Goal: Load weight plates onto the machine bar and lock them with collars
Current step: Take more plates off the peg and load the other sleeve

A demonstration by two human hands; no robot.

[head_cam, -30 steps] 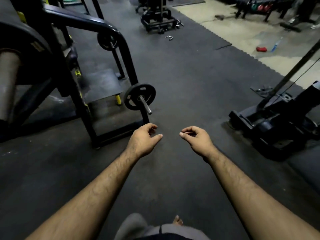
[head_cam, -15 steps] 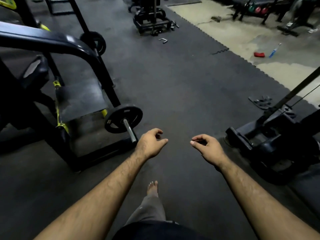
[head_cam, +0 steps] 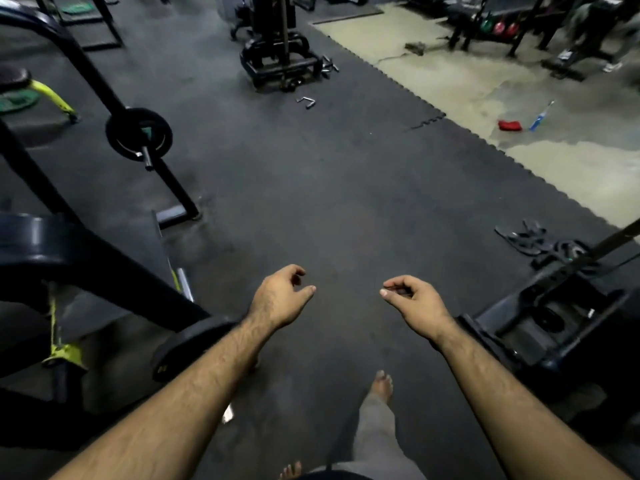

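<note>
My left hand and my right hand hang out in front of me over the black rubber floor, fingers loosely curled, nothing held in either. A black weight plate sits on the machine's near side, partly hidden under my left forearm, beside a steel bar end. A second black plate sits on the far bar stub at upper left. The black machine frame fills the left side. No collar is visible.
A cable machine base stands close on the right, with dark straps on the floor behind it. A black rack and loose metal handles lie ahead. A red cloth lies on beige flooring. My bare foot steps forward.
I have walked forward past the machine: the near plate slid down and left under my left forearm, and the far plate came closer. Both hands kept their loose pose.
</note>
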